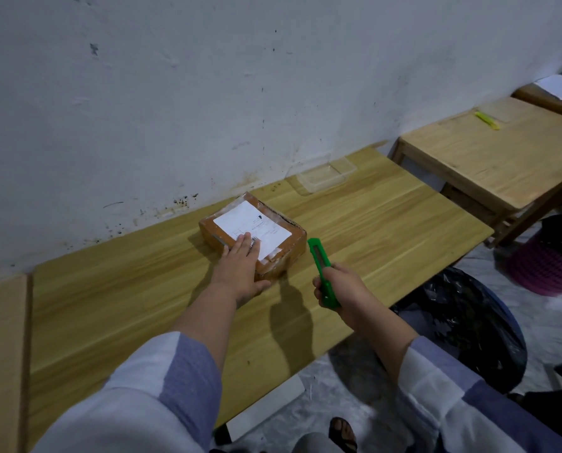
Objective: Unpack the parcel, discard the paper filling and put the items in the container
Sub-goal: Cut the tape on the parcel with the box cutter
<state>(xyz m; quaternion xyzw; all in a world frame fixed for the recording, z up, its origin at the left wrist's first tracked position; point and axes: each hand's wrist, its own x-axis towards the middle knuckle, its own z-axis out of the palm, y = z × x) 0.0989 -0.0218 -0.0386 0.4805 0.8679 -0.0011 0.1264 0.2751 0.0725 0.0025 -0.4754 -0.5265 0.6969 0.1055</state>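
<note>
A flat brown parcel (273,223) wrapped in tape, with a white shipping label on top, lies on the wooden table (142,305) near the wall. My left hand (240,269) rests flat on its near corner, fingers spread, thumb against the near side. My right hand (341,289) grips a green utility knife (322,269) just right of the parcel, its tip pointing away from me and not touching the box. A clear plastic container (327,173) stands empty at the table's far end by the wall.
A black bin bag (469,322) stands open on the floor to my right. A pink basket (547,256) sits beyond it. A second wooden table (488,152) holds a yellow marker (487,120). The white wall is close behind the parcel.
</note>
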